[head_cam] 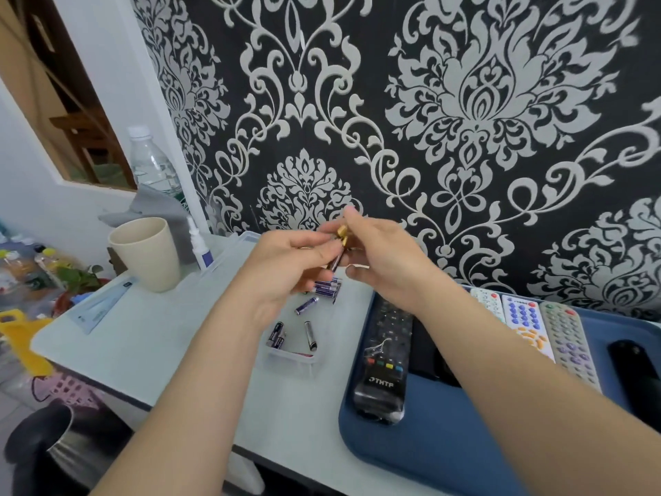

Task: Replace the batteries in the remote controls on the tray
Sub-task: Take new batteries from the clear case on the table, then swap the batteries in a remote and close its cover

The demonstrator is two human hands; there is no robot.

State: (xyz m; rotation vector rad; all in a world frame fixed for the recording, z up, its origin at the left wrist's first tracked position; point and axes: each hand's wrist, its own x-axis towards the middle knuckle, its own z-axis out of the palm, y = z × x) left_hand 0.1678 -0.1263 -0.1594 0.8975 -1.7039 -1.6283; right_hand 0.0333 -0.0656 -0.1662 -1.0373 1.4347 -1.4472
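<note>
My left hand (289,259) and my right hand (382,252) meet above the table, both pinching a small bundle of gold-tipped batteries (341,238). Below them lie several purple loose batteries (327,286) on the white table. A small clear tray (291,356) holds a few more batteries. To the right, a blue tray (447,424) carries a black remote (384,356) in plastic wrap, a white remote with blue and orange buttons (525,323), a grey remote (568,338), another white remote (488,302) and a black remote (633,370) at the far right.
A beige cup (148,252), a small white-and-blue bottle (200,245) and a clear water bottle (152,162) stand at the back left. A grey flat packet (102,306) lies near the table's left edge. The patterned wall rises right behind the table.
</note>
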